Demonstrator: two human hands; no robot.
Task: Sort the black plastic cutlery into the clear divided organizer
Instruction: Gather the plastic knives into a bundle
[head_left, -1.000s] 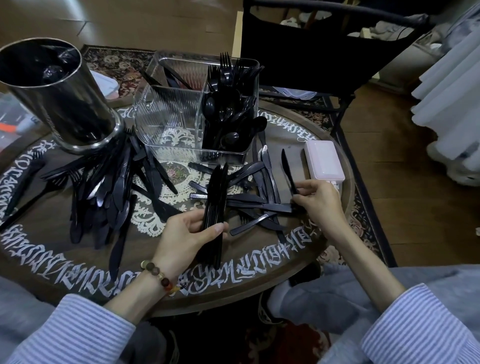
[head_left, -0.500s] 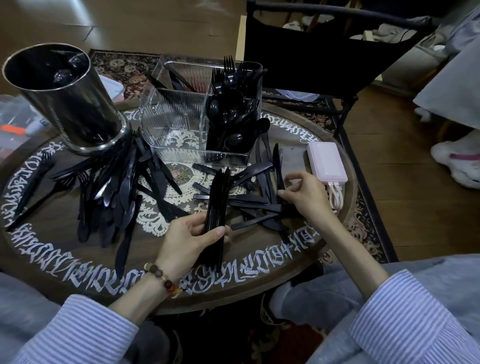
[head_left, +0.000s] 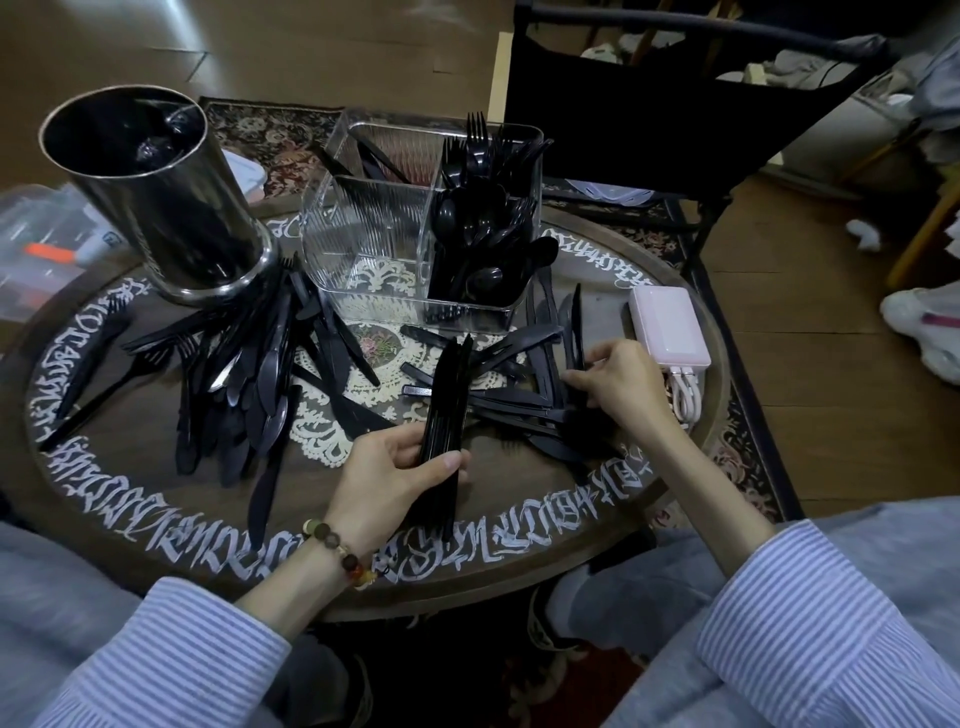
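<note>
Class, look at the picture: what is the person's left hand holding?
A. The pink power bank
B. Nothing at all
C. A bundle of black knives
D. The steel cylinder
C: the left hand grips a bundle of black knives stacked together above the table, while the power bank and cylinder stand untouched.

Black cutlery (head_left: 249, 374), a see-through box (head_left: 363, 260), brown table (head_left: 130, 467) with white writing, blue-striped sleeves (head_left: 171, 660).
</note>
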